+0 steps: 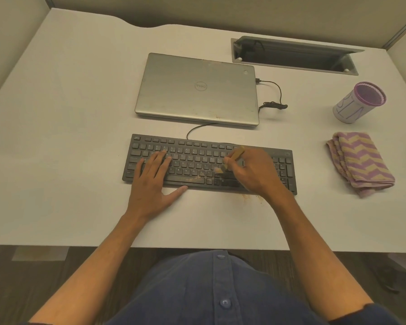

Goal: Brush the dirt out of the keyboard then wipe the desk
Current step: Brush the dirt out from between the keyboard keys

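A black keyboard (pixel 209 164) is lying across the middle of the pale surface (pixel 68 102), its cable running back under a closed silver laptop (pixel 197 89) just behind it. The left hand (pixel 154 181) is resting flat on the left half of the keys, fingers straight and spread, thumb lying on the surface at the keyboard's front edge; its grip is wide open and holding nothing. The right hand (pixel 256 171) is curling around a small tan brush (pixel 230 160), its grip closed on the handle, with the handle end sticking out above the knuckles and the pale bristles pointing down at the keys right of centre. Brownish crumbs (pixel 193 178) are sitting on the space bar and nearby keys, and more are lying scattered on the surface just in front of the keyboard near the right wrist.

Well to the right, a folded cloth (pixel 360 163) with purple and tan zigzags is lying on the surface. Behind it a white cup (pixel 359 103) with a purple rim is standing upright; its inside is showing a purple mesh, and I cannot tell whether anything is sitting in it. A recessed cable tray (pixel 293 55) at the back is standing open, its lid raised, with dark cables dimly showing inside. A black cord (pixel 273 99) is plugging into the laptop's right side.
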Motion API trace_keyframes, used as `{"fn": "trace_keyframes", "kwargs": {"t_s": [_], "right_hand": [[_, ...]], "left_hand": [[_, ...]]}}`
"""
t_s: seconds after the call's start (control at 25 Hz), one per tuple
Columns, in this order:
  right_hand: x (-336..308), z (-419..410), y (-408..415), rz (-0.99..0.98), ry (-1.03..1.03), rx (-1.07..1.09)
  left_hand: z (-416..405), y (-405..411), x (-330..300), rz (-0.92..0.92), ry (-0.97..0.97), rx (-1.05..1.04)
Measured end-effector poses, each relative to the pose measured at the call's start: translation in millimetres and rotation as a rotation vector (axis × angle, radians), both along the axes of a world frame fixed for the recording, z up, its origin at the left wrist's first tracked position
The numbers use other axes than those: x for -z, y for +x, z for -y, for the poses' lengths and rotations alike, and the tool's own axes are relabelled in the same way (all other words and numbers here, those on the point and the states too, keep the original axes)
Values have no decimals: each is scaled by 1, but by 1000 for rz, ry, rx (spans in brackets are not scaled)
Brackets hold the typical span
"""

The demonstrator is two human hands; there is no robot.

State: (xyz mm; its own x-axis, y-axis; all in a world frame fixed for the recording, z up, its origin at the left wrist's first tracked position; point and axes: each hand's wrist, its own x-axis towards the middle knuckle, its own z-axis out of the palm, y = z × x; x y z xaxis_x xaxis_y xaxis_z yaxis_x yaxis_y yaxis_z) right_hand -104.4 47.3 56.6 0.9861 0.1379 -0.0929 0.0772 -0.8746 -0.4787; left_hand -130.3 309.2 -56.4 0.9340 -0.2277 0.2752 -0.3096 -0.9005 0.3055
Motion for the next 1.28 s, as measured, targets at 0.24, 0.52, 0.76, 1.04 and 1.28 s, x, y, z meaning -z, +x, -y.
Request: {"fn": "trace_keyframes", "kwargs": {"t_s": [0.24,0.52,0.76,1.04,1.28], "right_hand": [[-7,2,-10,146,69,46],[0,11,-30,208,115,148],[8,15,-43,165,152,180],[15,21,-54,277,86,394],[15,11,-62,299,210,357]], "left_hand": [[0,-1,0,-11,-1,-3],[0,0,-1,-2,-6,2],[0,0,-1,9,0,3],[-1,1,0,4,-3,7],[-1,1,0,16,-3,9]]}}
